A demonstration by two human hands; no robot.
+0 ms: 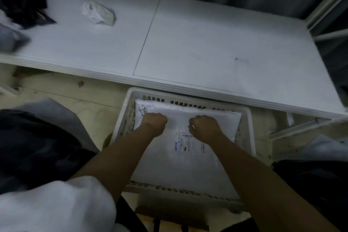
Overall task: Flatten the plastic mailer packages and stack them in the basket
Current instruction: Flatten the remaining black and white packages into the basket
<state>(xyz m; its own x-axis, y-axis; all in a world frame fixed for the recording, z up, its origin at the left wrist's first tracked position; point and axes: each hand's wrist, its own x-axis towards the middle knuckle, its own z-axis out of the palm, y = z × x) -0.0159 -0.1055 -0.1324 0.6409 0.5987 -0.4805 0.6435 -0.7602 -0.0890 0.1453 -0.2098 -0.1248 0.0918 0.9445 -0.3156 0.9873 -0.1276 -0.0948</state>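
Observation:
A white slotted basket (249, 133) sits on the floor below the table's front edge. Inside it lies a white plastic mailer (180, 164) with a printed label, on top of at least one other white mailer (150, 106) whose far edge shows black print. My left hand (155, 121) is a closed fist pressing down on the top mailer's left part. My right hand (204, 126) is also a fist, pressing on its right part just above the label. A crumpled white mailer (98, 13) lies on the table at the far left.
The white table (207, 43) spans the upper view, with a seam down its middle. Dark and grey packages (17, 15) pile at its left end. A white metal rack (327, 24) stands at the right. More bags (47, 147) lie on the floor to the left.

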